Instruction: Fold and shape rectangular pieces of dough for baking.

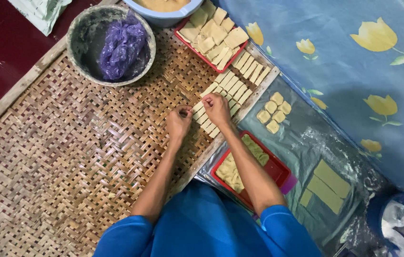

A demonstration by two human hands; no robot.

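My left hand (178,121) and my right hand (216,108) rest side by side on a woven bamboo tray (78,143), fingers curled over a row of pale dough strips (233,88) laid out along the tray's right edge. Both hands pinch at one small strip (197,110) near the row's lower end; what sits inside the fingers is hidden. Just under my right forearm stands a red tray (278,172) with cut yellow dough pieces (233,173).
Another red tray (214,35) heaped with dough squares sits at the top, beside a blue bowl (164,12). A grey bowl (80,52) holds a purple plastic bag (122,45). Dough squares (273,112) and flat rectangles (325,185) lie on floured plastic sheeting.
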